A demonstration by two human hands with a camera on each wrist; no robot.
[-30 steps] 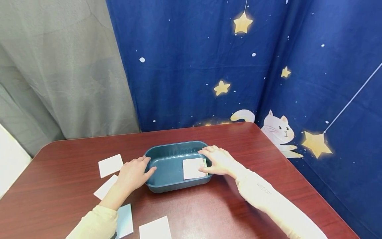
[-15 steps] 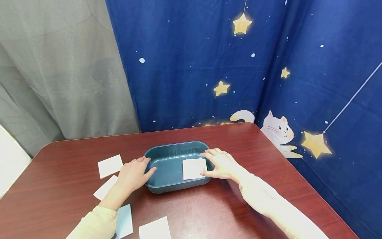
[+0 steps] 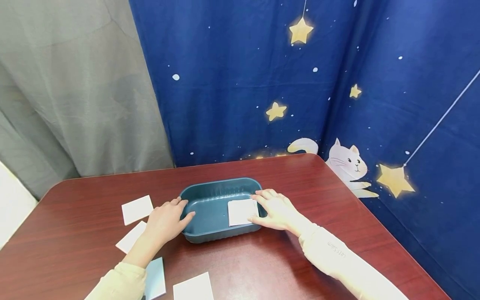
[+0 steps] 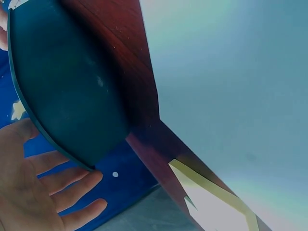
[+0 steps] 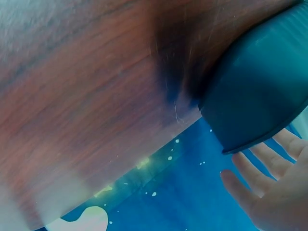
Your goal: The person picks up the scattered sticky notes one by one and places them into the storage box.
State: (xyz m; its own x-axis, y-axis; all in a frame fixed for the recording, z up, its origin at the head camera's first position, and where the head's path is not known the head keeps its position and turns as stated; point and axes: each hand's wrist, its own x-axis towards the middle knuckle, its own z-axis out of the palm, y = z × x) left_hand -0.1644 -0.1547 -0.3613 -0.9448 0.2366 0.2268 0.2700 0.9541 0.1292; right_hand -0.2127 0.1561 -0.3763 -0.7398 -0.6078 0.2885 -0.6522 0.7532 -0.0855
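Note:
A dark teal plastic tub (image 3: 210, 212) with rounded ends sits on the table. Inside it, toward the right end, lies a small stack of white square cards (image 3: 241, 212). My left hand (image 3: 165, 221) rests at the tub's left rim, fingers and thumb spread and mostly straight. At the opposite end my right hand (image 3: 276, 211) lies over the right rim, its thumb over the edge of the cards. In the left wrist view, the fingers (image 4: 72, 185) stretch along the rim. The right wrist view also has straight fingers (image 5: 257, 175) against the tub's edge.
Two white cards (image 3: 137, 210) lie left of the tub. A light blue card pad (image 3: 155, 278) is by my left forearm, and another white card (image 3: 193, 287) lies at the table's near side. Behind the reddish table (image 3: 300, 175) hang grey and blue starry curtains (image 3: 232, 83).
My right hand has shifted slightly outward and down at the rim; a green edge beside the stacked cards no longer shows. The left hand stays at its rim. The head view has turned slightly.

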